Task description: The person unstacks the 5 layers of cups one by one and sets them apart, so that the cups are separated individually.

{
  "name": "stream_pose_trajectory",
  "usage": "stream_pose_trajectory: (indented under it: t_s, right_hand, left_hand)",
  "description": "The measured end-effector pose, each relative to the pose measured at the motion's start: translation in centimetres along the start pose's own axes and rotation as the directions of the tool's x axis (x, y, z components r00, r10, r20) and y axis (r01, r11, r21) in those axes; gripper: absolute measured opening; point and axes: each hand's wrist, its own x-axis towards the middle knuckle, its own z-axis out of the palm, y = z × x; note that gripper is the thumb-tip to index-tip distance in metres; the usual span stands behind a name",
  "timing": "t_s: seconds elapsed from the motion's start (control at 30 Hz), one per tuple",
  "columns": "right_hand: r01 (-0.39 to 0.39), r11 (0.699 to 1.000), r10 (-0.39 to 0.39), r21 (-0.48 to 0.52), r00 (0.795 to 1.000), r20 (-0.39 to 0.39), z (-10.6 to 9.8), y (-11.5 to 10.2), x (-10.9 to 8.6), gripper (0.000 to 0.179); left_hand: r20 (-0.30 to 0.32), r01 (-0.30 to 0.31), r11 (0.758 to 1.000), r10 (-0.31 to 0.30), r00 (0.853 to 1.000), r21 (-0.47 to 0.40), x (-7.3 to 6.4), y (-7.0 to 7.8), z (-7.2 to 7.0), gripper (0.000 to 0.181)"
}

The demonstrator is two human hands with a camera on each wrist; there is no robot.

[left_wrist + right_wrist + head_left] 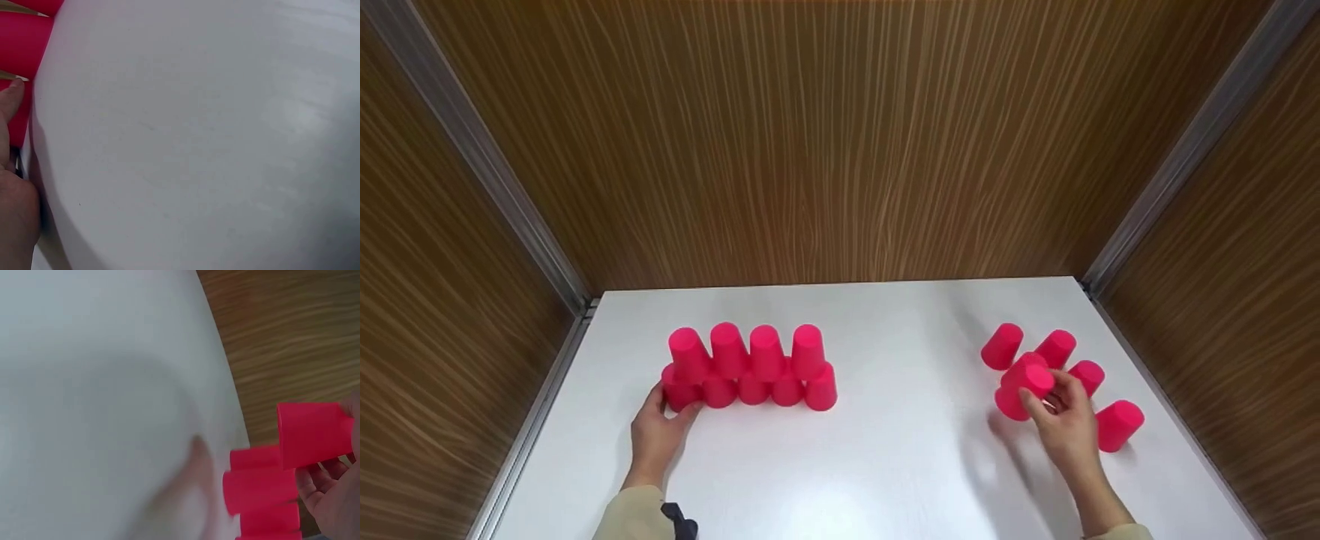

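Note:
Upside-down pink cups stand in two tiers on the left of the white table, the upper row (pixel 766 352) resting on the lower row (pixel 754 388). My left hand (pixel 656 435) spans the leftmost lower cup (pixel 681 394), thumb at its front and fingers at its left side. In the left wrist view the thumb (pixel 12 98) lies against that cup. Over on the right, my right hand (pixel 1066 427) grips a pink cup (pixel 1020 397) between thumb and fingers. The right wrist view shows this cup (pixel 312 435) raised off the table, its mouth hidden.
Several loose pink cups stand upside down around the right hand, among them one at the back (pixel 1002 346) and one near the right edge (pixel 1119 426). Wood-grain panels (pixel 840 150) wall the white table (pixel 885 465) at the back and both sides.

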Motion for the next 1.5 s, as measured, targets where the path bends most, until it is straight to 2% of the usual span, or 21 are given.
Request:
stream_pose_trajectory:
  t_s: [0.33, 0.43, 0.6, 0.93, 1.23, 1.5]
  right_hand:
    - [-0.157, 0.988, 0.157, 0.014, 0.987, -0.037, -2.6, 2.3, 0.1, 0.083]
    - [-0.161, 0.986, 0.159, -0.036, 0.986, -0.055, -3.1, 3.0, 0.1, 0.084]
    - [-0.154, 0.986, 0.150, -0.064, 0.986, -0.068, -3.4, 3.8, 0.4, 0.084]
    - [-0.243, 0.967, 0.238, -0.072, 0.969, -0.072, -3.3, 5.3, 0.5, 0.086]
    - [-0.249, 0.966, 0.247, -0.068, 0.968, -0.046, -3.0, 5.9, 0.5, 0.087]
    - [-0.204, 0.975, 0.202, -0.093, 0.979, -0.033, -3.0, 6.0, 0.3, 0.085]
  left_hand:
    - [-0.002, 0.004, 1.000, -0.004, 1.000, -0.015, 0.0, 0.0, 0.0, 0.084]
    - [-0.002, -0.006, 1.000, 0.006, 1.000, -0.007, 0.0, 0.0, 0.0, 0.084]
    - [-0.006, -0.018, 1.000, 0.018, 1.000, 0.002, 0.0, 0.1, -0.2, 0.083]
    - [-0.015, 0.005, 1.000, -0.005, 1.000, -0.002, 0.0, 0.0, 0.1, 0.083]
    - [-0.010, 0.002, 1.000, -0.002, 1.000, -0.003, 0.2, 0.0, -0.1, 0.083]
    - [-0.004, 0.010, 1.000, -0.010, 1.000, 0.000, 0.2, 0.0, 0.0, 0.084]
